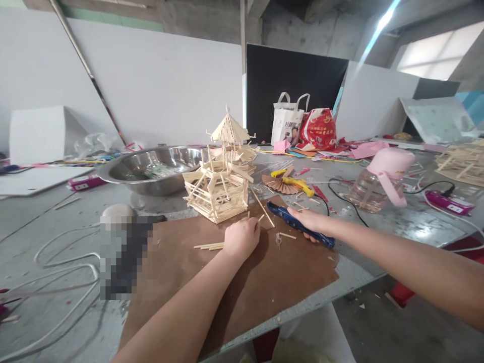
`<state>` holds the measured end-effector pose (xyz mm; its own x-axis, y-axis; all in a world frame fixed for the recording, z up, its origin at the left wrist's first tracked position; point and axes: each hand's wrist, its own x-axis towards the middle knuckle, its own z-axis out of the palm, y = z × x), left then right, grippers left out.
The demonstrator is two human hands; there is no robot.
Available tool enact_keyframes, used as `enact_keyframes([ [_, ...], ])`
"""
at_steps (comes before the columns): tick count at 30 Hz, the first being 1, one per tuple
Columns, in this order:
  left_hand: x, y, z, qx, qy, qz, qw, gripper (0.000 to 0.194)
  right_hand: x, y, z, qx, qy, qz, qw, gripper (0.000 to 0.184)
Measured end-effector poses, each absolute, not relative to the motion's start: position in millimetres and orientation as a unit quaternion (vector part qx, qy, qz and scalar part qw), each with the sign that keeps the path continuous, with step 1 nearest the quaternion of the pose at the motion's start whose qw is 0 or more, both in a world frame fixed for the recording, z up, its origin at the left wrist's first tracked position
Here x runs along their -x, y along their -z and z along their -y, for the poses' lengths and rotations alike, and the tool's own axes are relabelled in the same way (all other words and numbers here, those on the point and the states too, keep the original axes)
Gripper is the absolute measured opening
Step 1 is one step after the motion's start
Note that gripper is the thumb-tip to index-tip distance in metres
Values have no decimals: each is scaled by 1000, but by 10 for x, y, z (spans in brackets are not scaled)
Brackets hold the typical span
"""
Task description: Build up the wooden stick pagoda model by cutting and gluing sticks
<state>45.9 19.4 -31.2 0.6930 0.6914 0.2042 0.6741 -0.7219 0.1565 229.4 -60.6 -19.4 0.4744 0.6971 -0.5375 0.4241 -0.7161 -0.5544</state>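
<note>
My left hand (242, 237) is closed over the brown board (280, 282), with short ends of a thin wooden stick (260, 219) poking out by its fingers. Several loose sticks (209, 247) lie just left of that hand. My right hand (308, 222) wraps around a long dark blue hand tool (282, 210), whose exact kind I cannot make out. Its tip points toward the upper left. Right behind my left hand stands a stick-built pavilion model (217, 194). A small clear scrap (279, 239) and single sticks lie between my hands.
A steel basin (151, 171) stands left of the model, with a second, roofed stick model (230, 128) behind. A yellow glue gun (293, 181), a pink-lidded bottle (378, 179), and bags (289, 121) occupy the right and back. A white cable (75, 267) loops at left.
</note>
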Motion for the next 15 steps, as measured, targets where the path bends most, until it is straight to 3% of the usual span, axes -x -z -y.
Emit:
enact_keyframes([
  [6, -387, 237, -317, -907, -122, -402, 21, 31, -2459, 144, 734, 753, -531, 291, 255, 70],
  [10, -371, 201, -279, -947, -112, -302, 21, 30, -2563, 68, 799, 694, -581, 302, 300, 70],
  [13, -401, 225, -165, -968, -52, -246, 16, 30, -2584, 12, 787, 689, -530, 338, 361, 53],
  [15, -424, 253, -103, -970, -36, -241, 4, 32, -2565, -10, 744, 727, -431, 388, 367, 48],
])
